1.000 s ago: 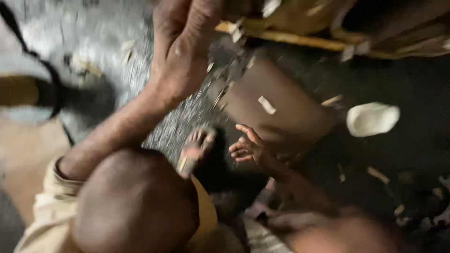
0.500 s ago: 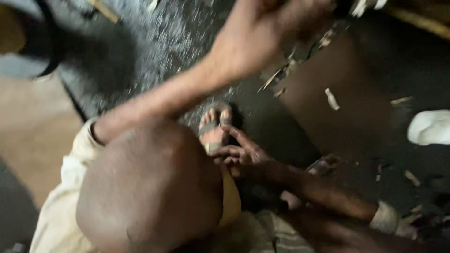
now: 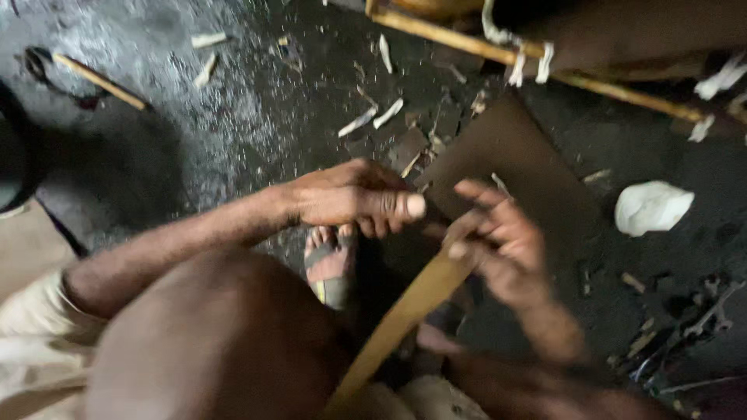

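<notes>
My left hand (image 3: 354, 198) is curled into a loose fist with the thumb stretched out flat; whether anything sits inside it I cannot tell, since the fingers fold under and hide the palm. My right hand (image 3: 498, 245) is blurred, its fingers bent around the upper end of a long wooden strip (image 3: 408, 311), and I grip that end between thumb and fingertips. The strip slants down from my right hand toward the bottom edge of the view, where its lower end is cut off behind my knee (image 3: 210, 334). The two hands sit just beside each other, thumb tip near the strip's top.

Below my left hand my foot in a sandal (image 3: 331, 268) rests on the dark ground (image 3: 233, 117), partly hidden by the knee. Pale wood shavings (image 3: 373, 117) lie scattered across the ground toward the top edge. A thin stick (image 3: 101, 82) lies near the top left corner. A bamboo pole (image 3: 498, 54) with pale strips tied on runs across the top right, its ends out of view. A white lump (image 3: 650, 206) sits near the right edge; what it is I cannot make out.
</notes>
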Demonstrator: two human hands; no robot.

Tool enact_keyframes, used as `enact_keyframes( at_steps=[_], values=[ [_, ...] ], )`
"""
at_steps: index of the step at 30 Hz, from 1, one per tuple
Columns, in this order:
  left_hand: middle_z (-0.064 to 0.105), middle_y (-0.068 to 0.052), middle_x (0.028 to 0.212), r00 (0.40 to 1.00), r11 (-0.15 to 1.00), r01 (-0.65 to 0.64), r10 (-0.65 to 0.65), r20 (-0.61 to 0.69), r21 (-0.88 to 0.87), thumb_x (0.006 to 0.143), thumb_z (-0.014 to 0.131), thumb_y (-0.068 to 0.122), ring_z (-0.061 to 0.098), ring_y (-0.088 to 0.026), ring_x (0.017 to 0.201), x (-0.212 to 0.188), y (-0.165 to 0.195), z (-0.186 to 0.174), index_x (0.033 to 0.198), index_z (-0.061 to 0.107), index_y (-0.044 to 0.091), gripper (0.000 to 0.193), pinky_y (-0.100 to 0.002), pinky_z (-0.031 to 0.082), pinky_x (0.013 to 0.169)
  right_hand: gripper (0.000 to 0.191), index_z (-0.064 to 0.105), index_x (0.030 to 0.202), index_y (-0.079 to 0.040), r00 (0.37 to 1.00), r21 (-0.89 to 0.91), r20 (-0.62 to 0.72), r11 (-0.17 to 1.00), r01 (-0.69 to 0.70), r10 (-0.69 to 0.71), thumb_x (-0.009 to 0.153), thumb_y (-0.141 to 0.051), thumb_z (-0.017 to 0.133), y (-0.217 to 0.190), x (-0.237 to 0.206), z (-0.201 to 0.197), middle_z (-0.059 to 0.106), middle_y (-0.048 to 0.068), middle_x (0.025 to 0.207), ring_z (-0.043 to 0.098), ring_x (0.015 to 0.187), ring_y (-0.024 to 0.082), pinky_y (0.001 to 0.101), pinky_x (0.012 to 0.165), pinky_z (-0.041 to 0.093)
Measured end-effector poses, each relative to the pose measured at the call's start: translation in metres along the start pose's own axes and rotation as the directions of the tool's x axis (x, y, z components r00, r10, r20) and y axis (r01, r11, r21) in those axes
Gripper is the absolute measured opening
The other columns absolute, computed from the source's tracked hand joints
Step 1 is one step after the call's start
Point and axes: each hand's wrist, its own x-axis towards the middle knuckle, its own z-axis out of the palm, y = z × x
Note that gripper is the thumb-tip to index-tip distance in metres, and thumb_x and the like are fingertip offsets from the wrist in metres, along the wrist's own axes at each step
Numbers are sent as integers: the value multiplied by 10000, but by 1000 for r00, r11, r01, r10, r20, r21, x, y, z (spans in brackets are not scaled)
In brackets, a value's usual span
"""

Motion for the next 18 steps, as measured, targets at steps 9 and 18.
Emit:
enact_keyframes(
  at_steps=[9,18],
  values=[
    [796,-107,1132,989,965,142,-131,-62,220,859,721,403,724,-181,1023,39,-12,84,1274,699,57,541,-389,587,867,450,490,1524,-6,961,-609,0,762,220,-278,1142,46,722,-50,52,-126,674,86,1128,656,995,118,242,904,542],
    [776,-98,1117,993,940,-29,65,-95,340,902,724,276,696,-156,1037,68,-17,89,1286,674,57,445,-367,542,879,599,527,1543,-56,997,58,-40,996,71,-69,979,14,716,-39,8,-167,710,99,1053,687,870,116,239,769,565]
  ],
)
